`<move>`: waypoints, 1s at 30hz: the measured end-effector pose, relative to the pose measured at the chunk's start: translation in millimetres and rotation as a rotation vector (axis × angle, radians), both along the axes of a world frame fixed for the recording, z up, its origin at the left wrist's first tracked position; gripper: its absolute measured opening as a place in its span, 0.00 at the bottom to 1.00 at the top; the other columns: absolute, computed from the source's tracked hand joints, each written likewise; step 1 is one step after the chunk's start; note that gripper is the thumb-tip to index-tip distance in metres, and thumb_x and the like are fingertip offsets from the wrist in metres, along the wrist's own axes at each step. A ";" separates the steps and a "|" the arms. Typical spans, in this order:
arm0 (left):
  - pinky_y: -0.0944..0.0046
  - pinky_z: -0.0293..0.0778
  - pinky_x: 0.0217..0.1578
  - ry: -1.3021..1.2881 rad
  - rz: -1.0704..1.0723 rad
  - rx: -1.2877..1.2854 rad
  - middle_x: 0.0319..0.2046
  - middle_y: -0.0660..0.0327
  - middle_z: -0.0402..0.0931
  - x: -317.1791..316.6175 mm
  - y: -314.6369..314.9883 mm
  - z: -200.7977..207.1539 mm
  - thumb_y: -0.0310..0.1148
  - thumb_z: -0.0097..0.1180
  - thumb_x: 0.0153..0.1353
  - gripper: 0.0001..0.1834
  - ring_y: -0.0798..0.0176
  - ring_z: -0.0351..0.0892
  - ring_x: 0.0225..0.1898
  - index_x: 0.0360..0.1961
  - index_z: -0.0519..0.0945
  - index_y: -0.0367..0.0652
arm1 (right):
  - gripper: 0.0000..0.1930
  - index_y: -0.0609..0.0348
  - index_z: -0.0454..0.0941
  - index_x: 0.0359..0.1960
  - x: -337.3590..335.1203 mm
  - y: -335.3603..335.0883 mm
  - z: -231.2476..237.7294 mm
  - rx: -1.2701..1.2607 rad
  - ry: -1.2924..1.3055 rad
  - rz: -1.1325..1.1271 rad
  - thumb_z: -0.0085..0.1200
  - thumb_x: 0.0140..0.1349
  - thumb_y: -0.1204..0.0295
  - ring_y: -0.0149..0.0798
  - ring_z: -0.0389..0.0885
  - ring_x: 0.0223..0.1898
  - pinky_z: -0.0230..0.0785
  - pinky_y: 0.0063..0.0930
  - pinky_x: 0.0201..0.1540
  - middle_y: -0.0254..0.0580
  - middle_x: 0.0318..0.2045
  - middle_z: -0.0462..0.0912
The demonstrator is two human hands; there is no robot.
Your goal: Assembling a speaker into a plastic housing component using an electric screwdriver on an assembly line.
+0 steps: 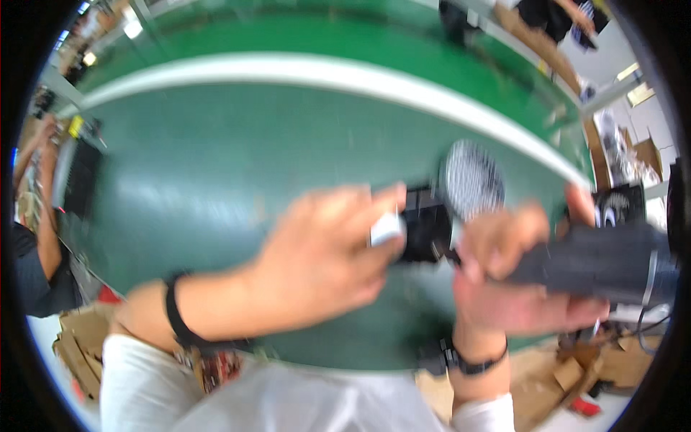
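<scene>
My left hand [327,248] is closed at the near edge of a boxy black part [426,225], blurred by motion. A small white piece [386,229] shows between its thumb and fingers. Beyond the black part, and seemingly touching it, is a round grey disc with a mesh-like face [471,180]. My right hand [504,277] curls around the narrow front of a dark grey tapered tool [601,263], shaped like an electric screwdriver. Its front end points left toward the black part. Whether the tip touches the part I cannot tell.
Both hands are over a green work surface [180,158] with a white far edge [288,68]. At left another person's arm [47,209] is beside a black box [83,180]. A black item [622,205] lies at right. Cardboard [79,345] lies at lower left.
</scene>
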State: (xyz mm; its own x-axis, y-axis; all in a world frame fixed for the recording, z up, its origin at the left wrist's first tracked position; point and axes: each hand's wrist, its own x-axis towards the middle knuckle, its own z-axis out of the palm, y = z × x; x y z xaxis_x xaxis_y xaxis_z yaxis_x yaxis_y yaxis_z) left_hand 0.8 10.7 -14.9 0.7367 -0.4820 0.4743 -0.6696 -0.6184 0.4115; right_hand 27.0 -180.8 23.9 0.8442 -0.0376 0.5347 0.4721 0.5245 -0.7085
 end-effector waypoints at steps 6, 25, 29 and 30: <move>0.49 0.77 0.52 0.290 0.004 0.118 0.57 0.45 0.73 -15.0 16.3 7.8 0.43 0.75 0.49 0.26 0.41 0.75 0.55 0.51 0.85 0.53 | 0.42 0.60 0.59 0.69 -12.8 -57.4 25.0 0.046 -0.149 -0.243 0.34 0.71 0.34 0.28 0.65 0.14 0.62 0.24 0.20 0.33 0.19 0.67; 0.56 0.77 0.56 0.071 0.784 0.343 0.48 0.54 0.85 400.8 126.3 77.8 0.60 0.72 0.39 0.37 0.50 0.83 0.52 0.49 0.87 0.49 | 0.48 0.63 0.59 0.69 -8.4 -117.5 -1.2 -0.024 -0.115 -0.224 0.44 0.65 0.29 0.41 0.73 0.22 0.66 0.35 0.27 0.48 0.26 0.76; 0.54 0.79 0.53 -0.017 0.747 0.260 0.41 0.54 0.87 426.7 132.2 2.1 0.56 0.73 0.44 0.28 0.51 0.86 0.46 0.42 0.89 0.50 | 0.49 0.63 0.60 0.68 -5.5 -108.6 -0.5 0.049 -0.143 -0.267 0.44 0.64 0.29 0.40 0.73 0.23 0.67 0.34 0.28 0.47 0.28 0.77; 0.54 0.79 0.53 0.058 0.738 0.252 0.42 0.52 0.87 424.6 127.0 -5.0 0.56 0.73 0.45 0.29 0.51 0.86 0.47 0.42 0.89 0.47 | 0.49 0.64 0.61 0.68 -5.5 -110.4 -2.9 -0.005 -0.135 -0.254 0.44 0.64 0.28 0.39 0.72 0.24 0.67 0.34 0.29 0.47 0.28 0.77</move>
